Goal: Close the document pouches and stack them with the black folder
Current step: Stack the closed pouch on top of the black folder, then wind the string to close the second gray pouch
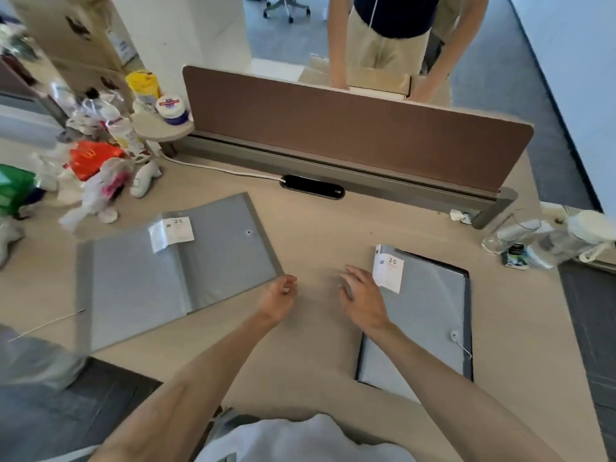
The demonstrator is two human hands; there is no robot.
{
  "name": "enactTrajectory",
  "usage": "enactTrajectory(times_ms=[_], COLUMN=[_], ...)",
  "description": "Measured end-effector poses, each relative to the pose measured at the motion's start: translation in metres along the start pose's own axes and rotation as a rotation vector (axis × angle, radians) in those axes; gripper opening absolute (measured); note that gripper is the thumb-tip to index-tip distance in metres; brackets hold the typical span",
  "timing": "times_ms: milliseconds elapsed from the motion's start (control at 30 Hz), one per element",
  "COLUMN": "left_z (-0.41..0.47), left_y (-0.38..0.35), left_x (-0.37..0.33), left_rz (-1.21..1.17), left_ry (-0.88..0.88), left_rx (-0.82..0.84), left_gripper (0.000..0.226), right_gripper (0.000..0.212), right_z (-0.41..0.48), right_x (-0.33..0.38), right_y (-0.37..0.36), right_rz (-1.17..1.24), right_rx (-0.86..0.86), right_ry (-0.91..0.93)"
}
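Head view only.

Open grey pouch (180,271) lies on the left half of the desk (316,235), flap folded out flat and rotated a bit off the desk edge. White label (171,233) reading "20" sits near the flap fold, snap stud (248,232) on the flap's far end. A thin string (46,323) trails off its left edge.

Closed grey pouch (423,315) is on the right half, lying on top of the black folder (468,308). The folder shows only as a dark border along the far and right edges. It has its own "20" tag (388,273) at the far-left corner and a tie button (454,335) near the right edge.

The two pouches are well apart, with both hands in the gap between them.

Left hand (278,296): just beside the near-right corner of the open grey pouch, fingers loosely curled, nothing visibly held. Can't tell if it touches the corner.

Right hand (361,298): fingers spread and relaxed, palm down, overlapping the left edge of the closed grey pouch, just beside its tag. Grasping nothing. Fingertips are motion-blurred, so contact with the desk is unclear.

Background: brown divider panel (350,135) along the far desk edge, with a black cable grommet (313,186) in front of it. A second person (383,35) stands behind it with hands on a box (380,85). Plastic bags and bottles (96,155) are piled far left.
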State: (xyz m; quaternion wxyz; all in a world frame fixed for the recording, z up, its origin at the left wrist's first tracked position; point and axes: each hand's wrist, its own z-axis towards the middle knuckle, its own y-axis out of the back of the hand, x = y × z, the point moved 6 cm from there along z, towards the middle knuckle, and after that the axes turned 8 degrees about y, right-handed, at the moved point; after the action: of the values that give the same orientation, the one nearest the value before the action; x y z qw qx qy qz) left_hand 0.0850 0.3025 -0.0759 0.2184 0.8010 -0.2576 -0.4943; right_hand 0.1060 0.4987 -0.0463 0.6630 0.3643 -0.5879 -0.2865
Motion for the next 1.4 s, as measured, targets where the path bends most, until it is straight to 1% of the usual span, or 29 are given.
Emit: enactTrajectory(times_ms=[67,133,200,333,433,500,567,633,733,867,1000,1033,1067,1100,1133,1200,1300,1333,1400], left_z=[0.006,0.013,0.024,0.054,0.075,0.089,0.097,0.102,0.105,0.107,0.104,0.103,0.100,0.097,0.094,0.089,0.082,0.077,0.068], left_y=[0.032,0.058,0.086,0.146,0.182,0.197,0.206,0.209,0.200,0.190,0.184,0.183,0.181,0.178,0.175,0.170,0.165,0.163,0.157], left_x=[0.020,0.044,0.070,0.108,0.130,0.143,0.154,0.162,0.170,0.171,0.170,0.171,0.173,0.175,0.177,0.181,0.181,0.179,0.178], left_rz=[0.050,0.016,-0.037,-0.089,-0.043,0.013,0.090,0.122,0.217,0.386,0.413,0.432,0.460,0.487,0.511,0.552,0.615,0.656,0.765], left_ry=[0.003,0.021,0.087,0.115,0.111,0.127,0.203,0.251,0.220,0.198,0.183,0.158,0.129,0.097,0.071,0.041,0.027,0.010,-0.046], left_rx=[-0.024,-0.028,-0.021,-0.056,-0.091,-0.095,-0.074,-0.043,0.036,0.065,0.059,0.051,0.044,0.039,0.047,0.084,0.142,0.169,0.233], left_gripper=[0.021,0.025,0.029,0.031,0.030,0.038,0.058,0.077,0.092,0.106,0.110,0.109,0.108,0.107,0.107,0.112,0.130,0.136,0.142], right_gripper=[0.033,0.033,0.035,0.042,0.046,0.042,0.037,0.037,0.042,0.041,0.040,0.038,0.031,0.018,0.012,0.022,0.029,0.036,0.047], right_z=[0.017,0.032,0.049,0.094,0.122,0.133,0.139,0.143,0.147,0.152,0.142,0.138,0.134,0.133,0.132,0.129,0.127,0.124,0.118], right_x=[0.022,0.042,0.060,0.083,0.091,0.097,0.100,0.102,0.104,0.105,0.091,0.088,0.086,0.085,0.087,0.092,0.093,0.090,0.084], right_y=[-0.023,-0.046,-0.070,-0.104,-0.122,-0.132,-0.140,-0.147,-0.153,-0.148,-0.151,-0.152,-0.154,-0.157,-0.158,-0.163,-0.165,-0.163,-0.154], right_rz=[-0.005,0.018,0.052,0.143,0.207,0.238,0.225,0.189,0.138,0.176,0.241,0.258,0.262,0.246,0.218,0.139,0.117,0.128,0.121], right_rx=[0.037,0.078,0.139,0.159,0.133,0.101,0.069,0.054,0.090,0.106,0.168,0.173,0.172,0.191,0.235,0.318,0.275,0.234,0.217], right_ry=[0.007,-0.020,-0.068,-0.258,-0.424,-0.491,-0.532,-0.546,-0.570,-0.620,-0.672,-0.697,-0.712,-0.710,-0.687,-0.669,-0.668,-0.679,-0.673])
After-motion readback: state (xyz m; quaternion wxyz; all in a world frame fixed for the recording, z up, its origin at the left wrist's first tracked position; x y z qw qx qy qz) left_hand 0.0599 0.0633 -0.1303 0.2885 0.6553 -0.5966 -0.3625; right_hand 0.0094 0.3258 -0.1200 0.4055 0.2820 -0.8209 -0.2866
